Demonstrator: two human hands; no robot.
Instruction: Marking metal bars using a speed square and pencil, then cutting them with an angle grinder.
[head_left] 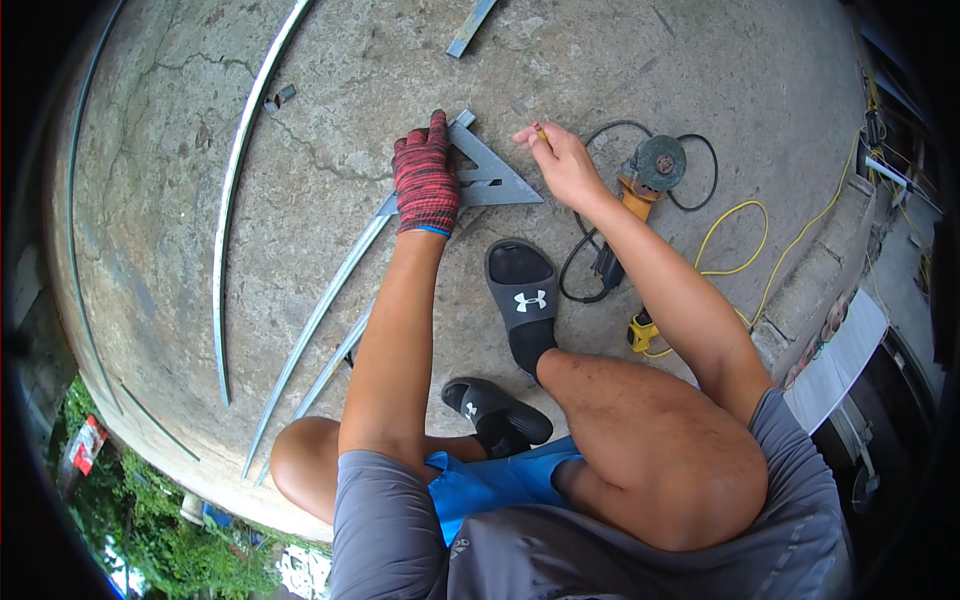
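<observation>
On the concrete floor (620, 60), the gloved left hand (425, 180) presses flat, fingers together, on a metal triangular square (497, 178) laid over a steel strip (330, 300). Just beside it, the bare right hand (560, 160) pinches a small pencil (541, 131).

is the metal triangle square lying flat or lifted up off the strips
Flat. The triangular square lies across the metal strips, pressed down by the gloved left hand.

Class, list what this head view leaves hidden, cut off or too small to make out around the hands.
- Head view: the left hand, gloved, covers part of the metal square and the strip beneath it.
- The small yellow item in the right hand is too small to identify.
- The grinder cord's far end is out of sight.
- The upper strip is cut off by the top edge.
</observation>
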